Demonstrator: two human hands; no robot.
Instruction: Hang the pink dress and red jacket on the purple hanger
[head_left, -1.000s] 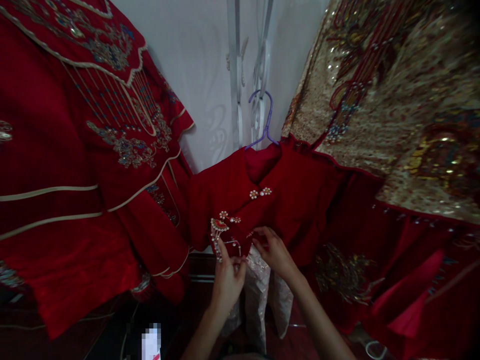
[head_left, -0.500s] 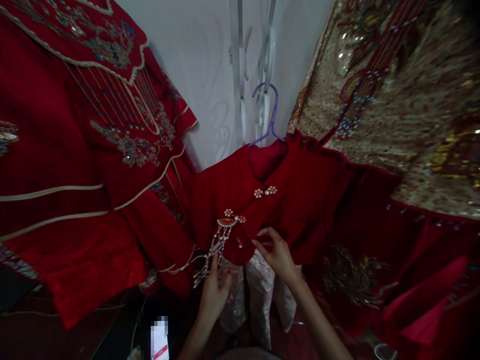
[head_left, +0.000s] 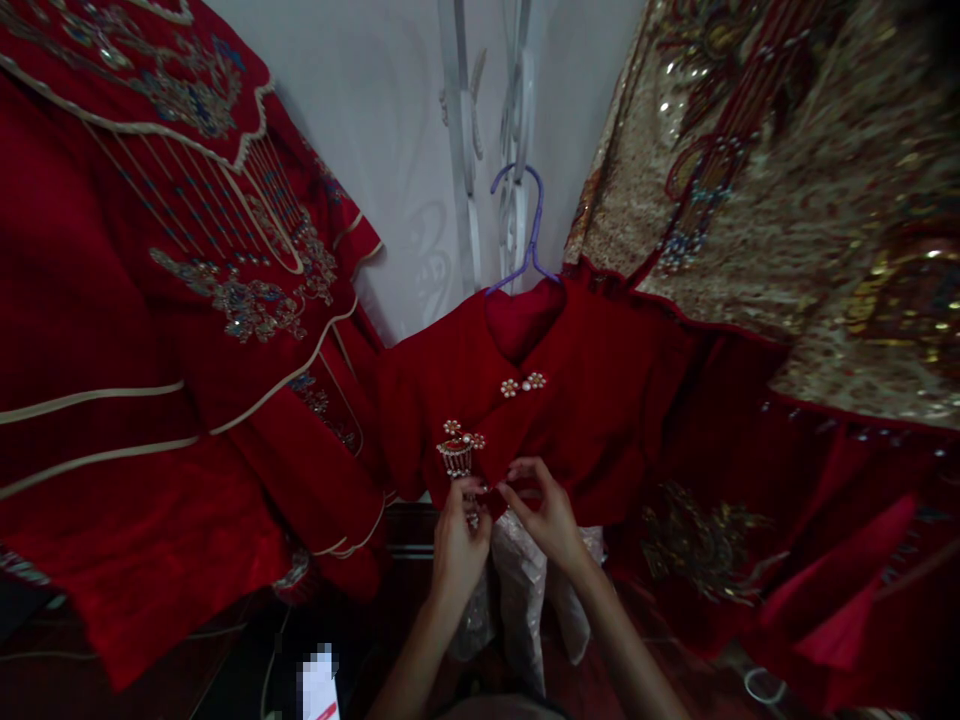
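Observation:
A short red jacket (head_left: 592,400) hangs on a purple hanger (head_left: 534,220), its crossed front fastened high up by a pearl flower clasp (head_left: 523,385). Lower on the front is a pearl flower brooch (head_left: 459,445) with beaded tassels. My left hand (head_left: 459,535) is at the lower front flap just below this brooch, thumb and forefinger closed; what lies between them is too small to make out. Facing it, my right hand (head_left: 551,515) pinches at the jacket's front edge with thumb and forefinger. The fingertips of both hands nearly meet there.
A red embroidered gown (head_left: 165,330) hangs at left, a gold sequinned garment (head_left: 750,200) and dark red cloth (head_left: 720,430) at right. Pale shiny fabric (head_left: 521,590) shows below the jacket. A white metal frame (head_left: 457,110) stands behind; a lit phone (head_left: 319,685) sits low at left.
My left hand has moved up and right, from under the tassels to beside my right fingertips. The tassels no longer spread out to the left. The view has shifted slightly.

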